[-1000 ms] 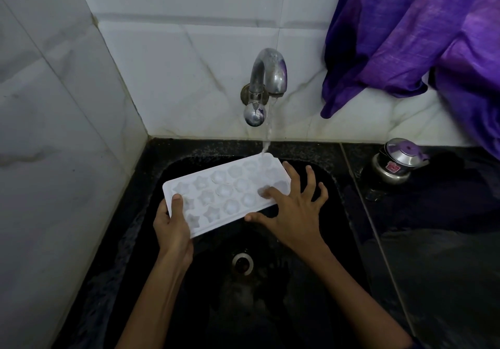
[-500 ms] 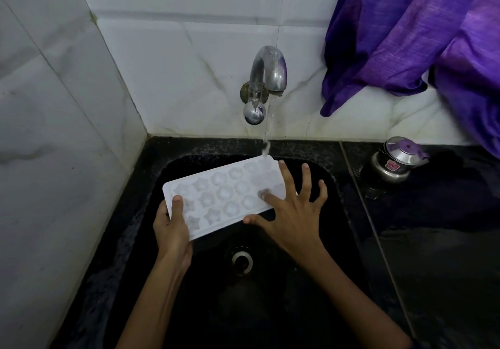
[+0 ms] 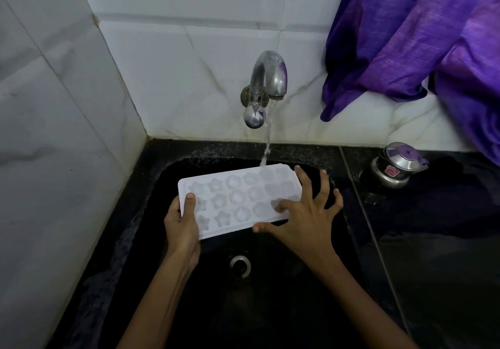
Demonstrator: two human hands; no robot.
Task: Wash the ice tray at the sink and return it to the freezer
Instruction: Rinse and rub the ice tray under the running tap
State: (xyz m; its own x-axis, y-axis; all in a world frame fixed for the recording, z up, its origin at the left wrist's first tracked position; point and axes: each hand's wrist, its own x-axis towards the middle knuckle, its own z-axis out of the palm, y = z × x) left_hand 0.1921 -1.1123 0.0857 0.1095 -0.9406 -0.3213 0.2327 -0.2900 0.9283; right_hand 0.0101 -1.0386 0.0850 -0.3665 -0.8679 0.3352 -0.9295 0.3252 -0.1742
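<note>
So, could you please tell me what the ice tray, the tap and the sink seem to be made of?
Ice tray: probably matte white plastic, slightly translucent at its moulded cells. Tap: metal, likely chrome-plated, shiny but dulled with spots. Sink: black speckled stone or composite, glossy where wet.

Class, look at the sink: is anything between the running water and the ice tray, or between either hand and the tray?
Nothing visible. Water from the tap falls straight onto the ice tray at its far edge. The left hand grips its left end; the right hand touches its right end.
</note>
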